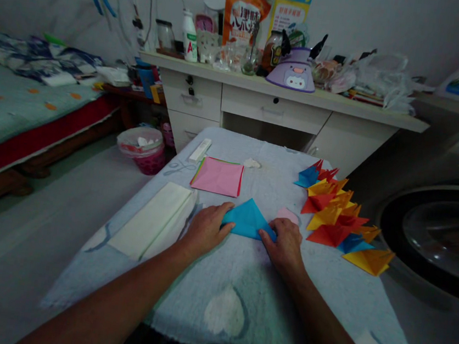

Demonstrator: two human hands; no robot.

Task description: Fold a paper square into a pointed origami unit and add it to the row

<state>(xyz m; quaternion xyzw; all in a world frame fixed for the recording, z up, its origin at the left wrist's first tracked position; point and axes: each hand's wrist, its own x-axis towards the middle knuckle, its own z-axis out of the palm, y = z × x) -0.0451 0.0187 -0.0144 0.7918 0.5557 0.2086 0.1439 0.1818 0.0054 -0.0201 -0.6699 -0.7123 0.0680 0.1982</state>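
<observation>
A blue sheet of origami paper (249,219), folded into a triangle with its point facing away from me, lies on the cloth-covered table. My left hand (210,224) pinches its left corner between thumb and fingers. At the right corner, my right hand (285,239) grips the paper with the thumb on top. Just beyond my right hand a small pink piece of paper (287,215) shows in part. Farther back sits a stack of square paper (218,177), pink on top. Folded paper figures (334,220) in red, orange, yellow and blue stand in a row on the right.
A pack of white tissue-like paper (151,219) lies left of my left hand. A small white box (200,150) is at the table's far left. Behind stands a white desk (197,92) crowded with jars and bags. A pink bin (144,151) and a washing machine (433,234) flank the table.
</observation>
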